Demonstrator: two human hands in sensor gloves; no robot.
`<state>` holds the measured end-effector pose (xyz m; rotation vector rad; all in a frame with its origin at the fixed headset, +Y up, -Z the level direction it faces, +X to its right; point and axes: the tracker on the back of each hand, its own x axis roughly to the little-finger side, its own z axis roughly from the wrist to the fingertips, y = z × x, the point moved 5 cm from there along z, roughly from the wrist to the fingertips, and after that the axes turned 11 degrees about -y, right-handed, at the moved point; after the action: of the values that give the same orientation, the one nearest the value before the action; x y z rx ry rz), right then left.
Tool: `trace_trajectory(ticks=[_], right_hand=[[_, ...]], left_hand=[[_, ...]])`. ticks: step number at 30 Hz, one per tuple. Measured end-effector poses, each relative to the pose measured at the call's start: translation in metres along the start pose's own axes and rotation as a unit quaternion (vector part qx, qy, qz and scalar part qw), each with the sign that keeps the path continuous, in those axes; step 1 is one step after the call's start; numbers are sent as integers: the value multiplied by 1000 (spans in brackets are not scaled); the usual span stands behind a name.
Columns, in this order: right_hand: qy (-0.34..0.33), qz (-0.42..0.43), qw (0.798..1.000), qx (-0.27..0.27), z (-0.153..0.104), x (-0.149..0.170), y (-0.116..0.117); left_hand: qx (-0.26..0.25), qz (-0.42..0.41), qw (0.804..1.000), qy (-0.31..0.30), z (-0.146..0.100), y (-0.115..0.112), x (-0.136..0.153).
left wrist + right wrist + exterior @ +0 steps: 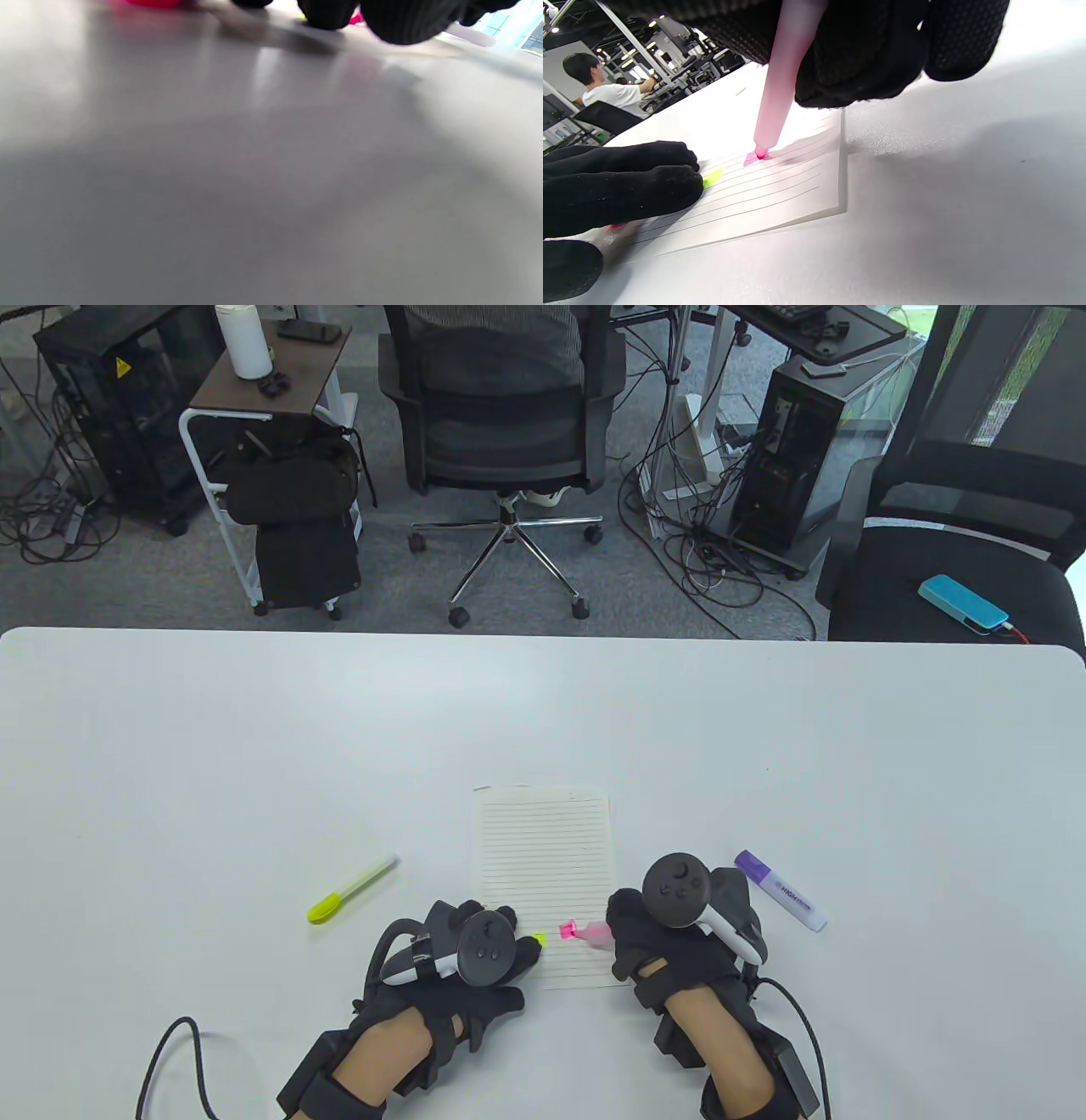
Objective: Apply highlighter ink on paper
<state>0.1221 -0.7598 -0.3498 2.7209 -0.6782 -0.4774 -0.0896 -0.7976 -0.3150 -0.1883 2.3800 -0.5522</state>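
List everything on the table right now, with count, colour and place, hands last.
Lined paper: 1, white, near middle of the table, a small yellow-green mark by the left fingertips.
Pink highlighter: 1, uncapped, tip on the paper.
Yellow highlighter: 1, capped, left of the paper.
Purple highlighter: 1, capped, right of the paper.
Table: 1, white.
Left hand: black glove, fingers on the paper's lower left edge.
Right hand: black glove, grips the pink highlighter.

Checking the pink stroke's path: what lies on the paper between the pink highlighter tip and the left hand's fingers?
Only a short yellow-green mark by the left hand's fingers; otherwise bare lined paper, as the right wrist view shows.
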Motion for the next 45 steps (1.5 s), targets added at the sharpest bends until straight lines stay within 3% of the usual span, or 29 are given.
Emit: trace_trajectory(ticks=[4, 11, 14, 21, 26, 32, 37, 41, 45], right_hand=[[-3, -10, 999, 36, 2, 1, -1], [3, -3, 1000, 1, 0, 0, 0], [-2, -12, 999, 41, 1, 1, -2], [6, -2, 1000, 0, 0, 2, 0], [3, -9, 999, 31, 1, 3, 0], [10, -5, 1000, -3, 1, 3, 2], [1, -6, 1000, 31, 2, 4, 0], [7, -4, 1000, 2, 1, 4, 2], [-13, 2, 1000, 21, 2, 2, 1]], left_hand=[[0, 0, 1000, 0, 0, 0, 0], [0, 0, 1000, 0, 0, 0, 0], [0, 0, 1000, 0, 0, 0, 0], [1, -1, 1000, 0, 0, 0, 0], [1, 0, 1000, 0, 0, 0, 0], [1, -1, 1000, 0, 0, 0, 1], [1, -1, 1000, 0, 0, 0, 1], [1, -1, 1000, 0, 0, 0, 1], [1, 0, 1000, 0, 0, 0, 1]])
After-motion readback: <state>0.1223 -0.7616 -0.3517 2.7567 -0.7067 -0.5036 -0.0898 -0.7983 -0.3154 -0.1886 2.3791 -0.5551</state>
